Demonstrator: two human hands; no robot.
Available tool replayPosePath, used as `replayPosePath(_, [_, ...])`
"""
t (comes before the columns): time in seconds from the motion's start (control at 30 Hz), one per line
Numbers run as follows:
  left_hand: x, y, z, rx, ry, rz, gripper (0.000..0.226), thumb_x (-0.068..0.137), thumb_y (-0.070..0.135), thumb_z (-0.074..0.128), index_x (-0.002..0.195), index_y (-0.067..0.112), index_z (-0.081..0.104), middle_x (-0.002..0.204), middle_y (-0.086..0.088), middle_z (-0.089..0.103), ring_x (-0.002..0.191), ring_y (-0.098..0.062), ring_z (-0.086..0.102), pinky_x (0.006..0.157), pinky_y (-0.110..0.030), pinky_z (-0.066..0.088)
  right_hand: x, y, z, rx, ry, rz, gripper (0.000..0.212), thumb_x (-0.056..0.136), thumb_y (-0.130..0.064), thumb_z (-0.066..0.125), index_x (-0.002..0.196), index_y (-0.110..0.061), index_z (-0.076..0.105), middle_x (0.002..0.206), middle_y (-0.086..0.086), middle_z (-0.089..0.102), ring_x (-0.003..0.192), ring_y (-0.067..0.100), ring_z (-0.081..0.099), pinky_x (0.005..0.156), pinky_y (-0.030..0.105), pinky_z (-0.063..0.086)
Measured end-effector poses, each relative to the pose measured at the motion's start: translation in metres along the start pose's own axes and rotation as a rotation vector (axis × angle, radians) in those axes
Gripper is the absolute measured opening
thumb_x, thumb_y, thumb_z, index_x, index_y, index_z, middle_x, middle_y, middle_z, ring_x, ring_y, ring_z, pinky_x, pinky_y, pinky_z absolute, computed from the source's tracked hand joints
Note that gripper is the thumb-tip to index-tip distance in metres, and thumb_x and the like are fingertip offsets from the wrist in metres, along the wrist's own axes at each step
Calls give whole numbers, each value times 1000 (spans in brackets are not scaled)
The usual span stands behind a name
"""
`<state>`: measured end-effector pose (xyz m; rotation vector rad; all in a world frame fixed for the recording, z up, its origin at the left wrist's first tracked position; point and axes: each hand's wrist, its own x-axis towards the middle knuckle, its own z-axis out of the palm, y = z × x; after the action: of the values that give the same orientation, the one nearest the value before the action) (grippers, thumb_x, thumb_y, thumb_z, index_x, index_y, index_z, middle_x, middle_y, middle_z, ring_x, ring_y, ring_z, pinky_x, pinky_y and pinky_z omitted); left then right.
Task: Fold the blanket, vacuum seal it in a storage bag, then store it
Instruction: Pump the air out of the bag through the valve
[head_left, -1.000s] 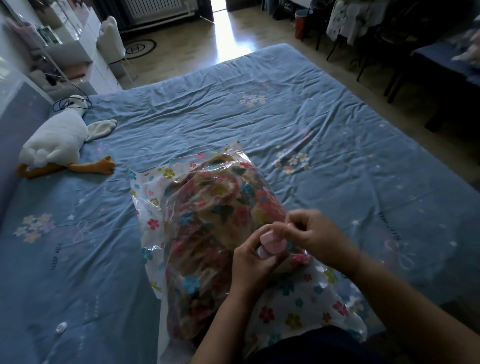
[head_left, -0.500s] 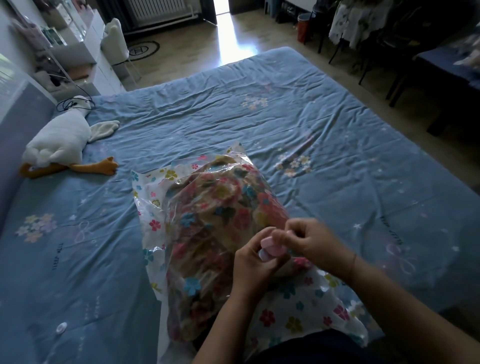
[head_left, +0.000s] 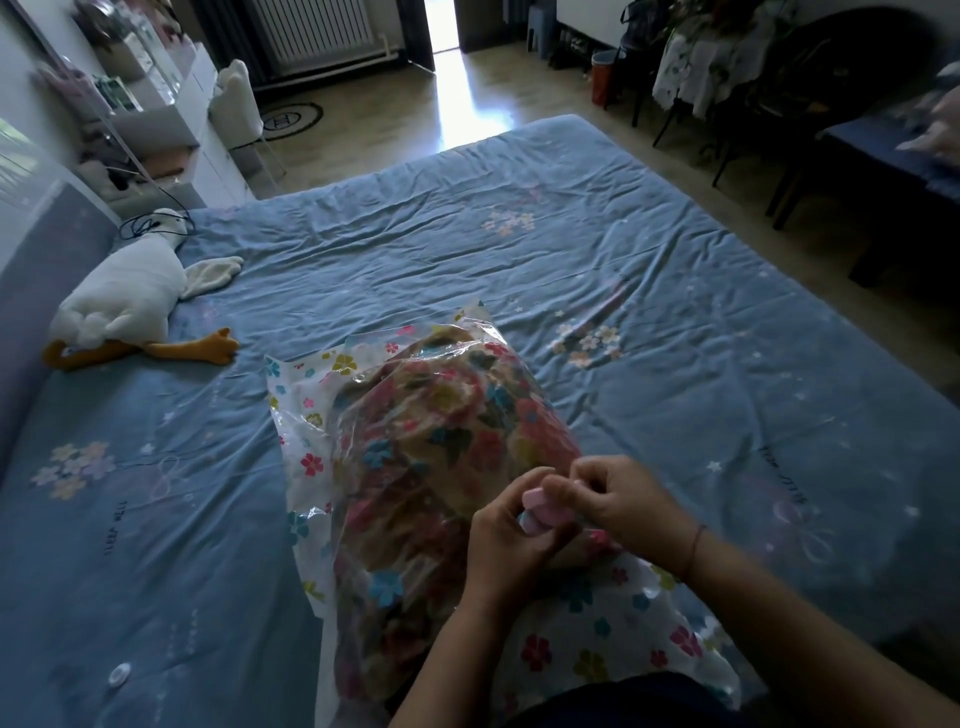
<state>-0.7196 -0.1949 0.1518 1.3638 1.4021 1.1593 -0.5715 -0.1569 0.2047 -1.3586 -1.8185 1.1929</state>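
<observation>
The folded floral blanket (head_left: 441, 441) lies inside a clear storage bag (head_left: 301, 415) printed with small flowers, resting on the blue bed sheet (head_left: 467, 249). A small pink valve part (head_left: 540, 506) sits on top of the bag near me. My left hand (head_left: 506, 540) grips it from below and the left. My right hand (head_left: 618, 506) pinches it from the right with fingertips closed. Part of the pink piece is hidden by my fingers.
A white plush goose (head_left: 124, 296) with orange feet lies at the bed's left side beside a black cable. A small round white cap (head_left: 118, 674) rests on the sheet at lower left. White shelves and a chair stand at the far left, dark chairs and a table at the far right.
Both hands have stayed on the pink piece, with the fingers shifting slightly around it. The head view has tilted a little, so the bag appears lower in the frame.
</observation>
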Motion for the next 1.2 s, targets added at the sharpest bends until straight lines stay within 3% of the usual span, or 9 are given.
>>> replayPosePath(0.1, [1, 1, -1, 13, -9, 12, 39, 70, 15, 86, 106, 20, 72, 98, 15, 74, 93, 0, 68, 79, -14, 50, -3, -13, -5, -6, 36, -42, 52, 81, -46, 67, 56, -3, 53, 47, -6, 43, 45, 2, 38, 49, 25, 33])
replayPosePath(0.3, [7, 0, -3, 28, -26, 9, 51, 70, 16, 86, 110, 40, 65, 106, 22, 71, 101, 1, 66, 88, -19, 52, -14, -84, -48, 424, 12, -284, 41, 82, -25, 62, 56, 1, 45, 46, -6, 43, 45, 5, 36, 44, 15, 31])
replayPosePath(0.47, [6, -11, -3, 18, -6, 3, 46, 70, 15, 86, 111, 29, 69, 103, 15, 74, 99, -3, 69, 85, -23, 54, 0, -16, -5, 72, -11, -12, 59, 75, -57, 67, 59, -3, 51, 50, -4, 43, 48, 6, 38, 52, 34, 36])
replayPosePath(0.57, [7, -11, -4, 13, 2, 15, 43, 70, 13, 85, 109, 25, 70, 103, 15, 74, 99, -3, 68, 85, -20, 52, 3, -12, -3, 3, 14, -13, 50, 80, -47, 69, 57, -5, 55, 48, -4, 47, 46, 4, 40, 52, 32, 36])
replayPosePath(0.77, [12, -9, -6, 29, -2, 10, 57, 68, 16, 87, 111, 44, 63, 109, 21, 71, 104, -1, 66, 91, -22, 52, -3, -84, -42, 525, 21, -285, 35, 86, -24, 61, 54, -13, 51, 46, -8, 44, 43, 4, 36, 44, 13, 32])
replayPosePath(0.9, [12, -14, -3, 15, 3, 3, 52, 68, 14, 87, 110, 36, 67, 106, 14, 73, 101, -3, 68, 87, -23, 53, 5, -31, -12, 198, 15, -54, 50, 82, -41, 68, 59, 1, 53, 49, -5, 47, 46, 3, 40, 49, 22, 36])
replayPosePath(1.03, [10, -16, -3, -2, -8, -6, 45, 70, 12, 85, 111, 23, 70, 105, 11, 74, 101, -5, 68, 89, -27, 55, 9, -5, -2, -39, 7, 49, 43, 80, -42, 68, 57, -8, 56, 46, -7, 46, 45, 2, 39, 50, 25, 34])
replayPosePath(1.1, [14, -14, -4, 3, -12, 6, 46, 70, 13, 85, 113, 21, 70, 106, 10, 74, 101, -6, 68, 89, -29, 54, 6, -37, -16, 87, 69, -91, 45, 79, -40, 66, 56, -3, 56, 48, -3, 45, 46, 6, 39, 48, 24, 33])
replayPosePath(1.2, [16, -11, -6, 19, -7, -2, 56, 68, 12, 87, 111, 42, 65, 108, 18, 72, 103, -2, 67, 91, -21, 52, 1, -82, -41, 449, 32, -275, 35, 84, -29, 62, 53, -16, 53, 47, -5, 42, 44, 6, 36, 44, 15, 32])
